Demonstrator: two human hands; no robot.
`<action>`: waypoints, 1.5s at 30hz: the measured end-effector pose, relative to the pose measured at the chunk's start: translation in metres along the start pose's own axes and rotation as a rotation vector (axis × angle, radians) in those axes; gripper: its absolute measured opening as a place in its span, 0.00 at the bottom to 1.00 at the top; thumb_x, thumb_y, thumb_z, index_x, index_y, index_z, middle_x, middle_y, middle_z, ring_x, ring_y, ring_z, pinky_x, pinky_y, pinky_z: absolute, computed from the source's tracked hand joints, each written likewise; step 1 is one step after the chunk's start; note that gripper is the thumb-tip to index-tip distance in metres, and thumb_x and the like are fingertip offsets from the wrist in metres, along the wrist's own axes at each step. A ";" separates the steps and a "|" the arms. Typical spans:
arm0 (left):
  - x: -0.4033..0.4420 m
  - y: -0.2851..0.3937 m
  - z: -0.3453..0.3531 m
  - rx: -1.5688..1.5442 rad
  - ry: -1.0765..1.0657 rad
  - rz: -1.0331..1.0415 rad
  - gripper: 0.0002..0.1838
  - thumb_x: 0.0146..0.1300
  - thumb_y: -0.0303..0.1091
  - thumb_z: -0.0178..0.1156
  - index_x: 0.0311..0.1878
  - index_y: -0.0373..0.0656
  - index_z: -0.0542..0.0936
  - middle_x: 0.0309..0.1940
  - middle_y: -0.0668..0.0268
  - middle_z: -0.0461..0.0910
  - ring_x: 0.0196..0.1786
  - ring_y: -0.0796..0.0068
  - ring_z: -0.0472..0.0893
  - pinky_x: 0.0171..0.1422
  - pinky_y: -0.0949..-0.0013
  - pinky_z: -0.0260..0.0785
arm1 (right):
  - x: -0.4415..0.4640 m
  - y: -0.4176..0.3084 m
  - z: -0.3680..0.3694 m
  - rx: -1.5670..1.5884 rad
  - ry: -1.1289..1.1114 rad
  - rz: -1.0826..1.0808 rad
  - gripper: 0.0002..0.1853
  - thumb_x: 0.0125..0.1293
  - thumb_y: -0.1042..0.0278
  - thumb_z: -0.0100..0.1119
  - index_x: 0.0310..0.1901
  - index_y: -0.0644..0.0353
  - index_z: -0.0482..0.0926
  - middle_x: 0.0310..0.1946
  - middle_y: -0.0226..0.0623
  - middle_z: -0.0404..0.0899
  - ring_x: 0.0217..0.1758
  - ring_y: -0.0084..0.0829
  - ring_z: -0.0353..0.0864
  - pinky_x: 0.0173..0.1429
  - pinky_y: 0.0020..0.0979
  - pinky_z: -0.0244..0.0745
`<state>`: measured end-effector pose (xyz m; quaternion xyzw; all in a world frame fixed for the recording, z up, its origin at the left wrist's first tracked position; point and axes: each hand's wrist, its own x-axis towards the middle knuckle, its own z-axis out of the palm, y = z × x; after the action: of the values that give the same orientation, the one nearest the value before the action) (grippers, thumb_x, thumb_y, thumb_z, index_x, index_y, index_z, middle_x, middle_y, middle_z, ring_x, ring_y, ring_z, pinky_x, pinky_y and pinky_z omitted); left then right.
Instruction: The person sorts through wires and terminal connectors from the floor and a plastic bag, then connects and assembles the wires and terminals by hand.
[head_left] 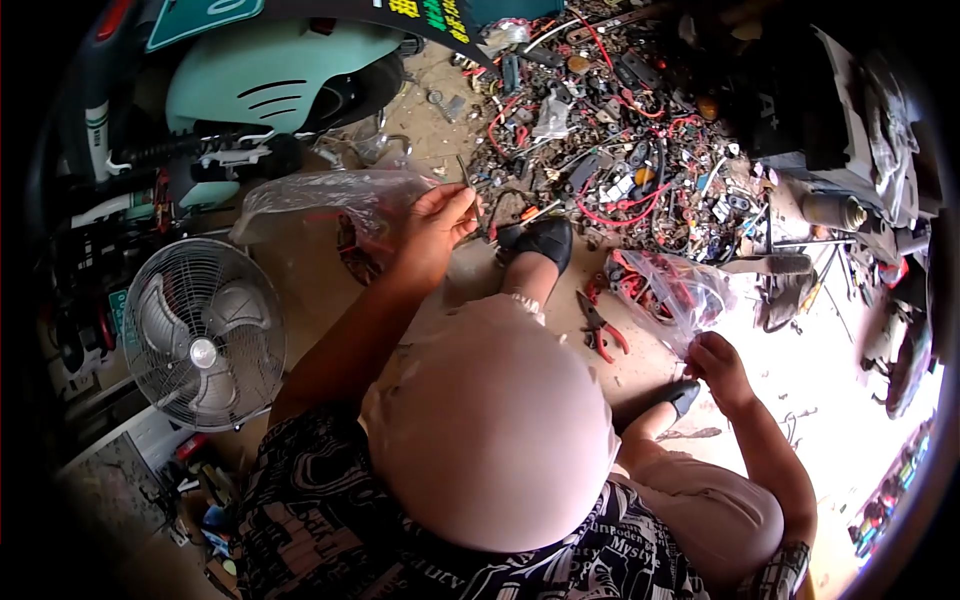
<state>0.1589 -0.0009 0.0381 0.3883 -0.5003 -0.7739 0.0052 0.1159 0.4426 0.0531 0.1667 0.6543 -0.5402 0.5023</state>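
My left hand (440, 222) is closed on a thin dark metal rod (467, 178), held upright between thumb and fingers. Behind that hand a clear plastic bag (330, 200) stretches to the left; whether the fingers also grip it is unclear. At the right, my right hand (718, 368) pinches the gathered edge of another clear bag (685, 290), which has red pieces inside. Pliers with red handles (603, 328) lie on the floor between the hands, left of that bag.
A wide pile of small parts and wires (640, 150) covers the floor ahead. The metal fan (203, 352) stands at left, below a mint-green scooter (280, 75). A spray can (835, 211) lies at right. My dark shoe (545, 243) rests by the pile.
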 end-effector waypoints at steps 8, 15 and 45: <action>0.054 -0.002 0.004 0.281 0.106 0.100 0.08 0.62 0.33 0.65 0.39 0.39 0.79 0.27 0.72 0.77 0.27 0.85 0.74 0.33 0.81 0.67 | 0.003 0.001 -0.002 -0.031 -0.013 0.042 0.07 0.69 0.67 0.50 0.36 0.61 0.72 0.25 0.31 0.75 0.27 0.20 0.74 0.34 0.22 0.68; 0.141 -0.030 -0.024 0.238 0.516 0.247 0.09 0.60 0.31 0.65 0.40 0.38 0.79 0.29 0.69 0.79 0.28 0.82 0.75 0.33 0.78 0.70 | 0.004 0.007 -0.003 -0.010 -0.001 0.038 0.06 0.69 0.68 0.50 0.36 0.61 0.72 0.24 0.32 0.75 0.26 0.22 0.72 0.33 0.23 0.67; 0.194 0.018 -0.023 1.565 0.418 0.614 0.17 0.59 0.35 0.61 0.51 0.44 0.74 0.52 0.58 0.72 0.52 0.53 0.76 0.53 0.57 0.71 | 0.005 0.010 -0.007 0.026 -0.009 0.085 0.06 0.69 0.69 0.52 0.38 0.62 0.72 0.27 0.32 0.77 0.28 0.22 0.77 0.34 0.22 0.70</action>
<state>0.0309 -0.1045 -0.0679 0.2621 -0.9607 -0.0840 0.0372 0.1184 0.4512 0.0430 0.1984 0.6372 -0.5277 0.5256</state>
